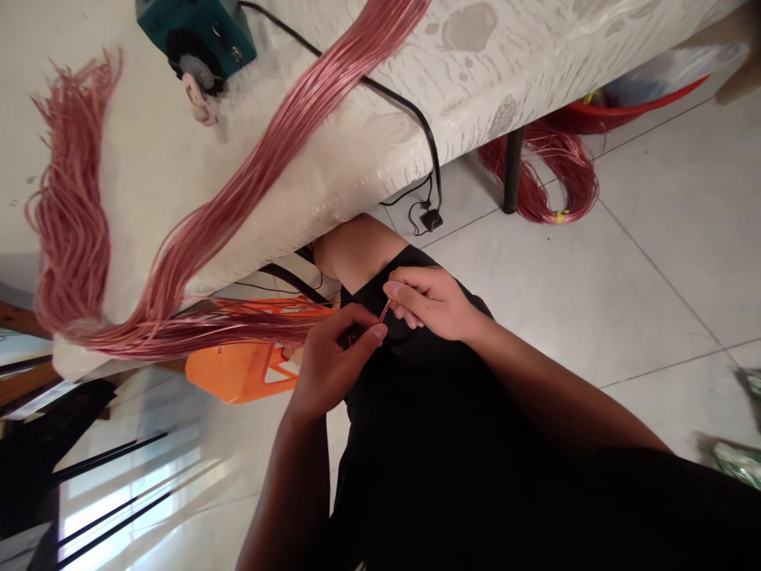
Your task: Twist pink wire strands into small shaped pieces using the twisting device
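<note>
A long bundle of thin, glossy pink wires (202, 337) runs off the table edge into my left hand (336, 357). That hand is closed round the end of the bundle, above my lap. Close beside it, my right hand (437, 305) is closed in a pinch on a thin wire end (384, 311) that sticks up between thumb and finger of the left. The two hands are slightly apart, joined by this short piece. How many wires the right fingers pinch is hidden. More of the pink strands (285, 131) lie across the table, their loose ends fanned out at the left.
A teal machine (205, 36) with a black cable (410, 103) stands on the plastic-covered table (357, 170). An orange stool (235, 377) is below the bundle. On the tiled floor are a wire coil (586, 186), a red basin (600, 119) and a black plug (431, 220).
</note>
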The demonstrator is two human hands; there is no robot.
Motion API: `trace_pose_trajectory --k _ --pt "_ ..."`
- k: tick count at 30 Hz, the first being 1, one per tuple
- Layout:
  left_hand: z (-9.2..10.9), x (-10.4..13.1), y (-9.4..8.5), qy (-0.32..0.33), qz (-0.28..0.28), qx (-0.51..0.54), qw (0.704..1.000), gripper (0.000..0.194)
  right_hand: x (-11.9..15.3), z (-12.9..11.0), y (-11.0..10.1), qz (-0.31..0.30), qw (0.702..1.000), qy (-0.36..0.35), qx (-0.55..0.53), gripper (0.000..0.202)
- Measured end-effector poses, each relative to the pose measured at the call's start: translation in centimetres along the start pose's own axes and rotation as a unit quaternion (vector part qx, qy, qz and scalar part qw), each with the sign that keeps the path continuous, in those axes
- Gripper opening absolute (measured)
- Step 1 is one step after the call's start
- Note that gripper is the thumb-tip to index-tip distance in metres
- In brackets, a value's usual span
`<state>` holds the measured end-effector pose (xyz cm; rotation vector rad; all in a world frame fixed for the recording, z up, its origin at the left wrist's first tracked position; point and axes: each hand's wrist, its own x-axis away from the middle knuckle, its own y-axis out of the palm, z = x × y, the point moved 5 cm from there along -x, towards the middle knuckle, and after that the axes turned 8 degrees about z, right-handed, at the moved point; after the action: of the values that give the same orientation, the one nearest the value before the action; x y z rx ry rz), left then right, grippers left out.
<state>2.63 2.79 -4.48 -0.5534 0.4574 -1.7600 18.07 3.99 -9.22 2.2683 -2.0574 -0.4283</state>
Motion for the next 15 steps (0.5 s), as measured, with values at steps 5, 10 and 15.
trace_pose_trajectory --k 5,10,15 --pt "-0.07 -0.23 0.02 -0.026 0.013 0.019 0.999 0.012 0.03 0.22 -0.02 0.009 1.000 0.003 -0.018 0.038" --pt "-0.03 -0.31 0.29 -0.021 0.021 0.028 0.999 0.014 0.07 -0.14 0.24 0.011 0.999 -0.028 0.029 0.019" --pt "-0.33 -0.18 0.16 -0.015 0.014 0.035 0.999 0.014 0.05 -0.02 0.38 -0.017 0.999 -0.012 0.037 0.020"
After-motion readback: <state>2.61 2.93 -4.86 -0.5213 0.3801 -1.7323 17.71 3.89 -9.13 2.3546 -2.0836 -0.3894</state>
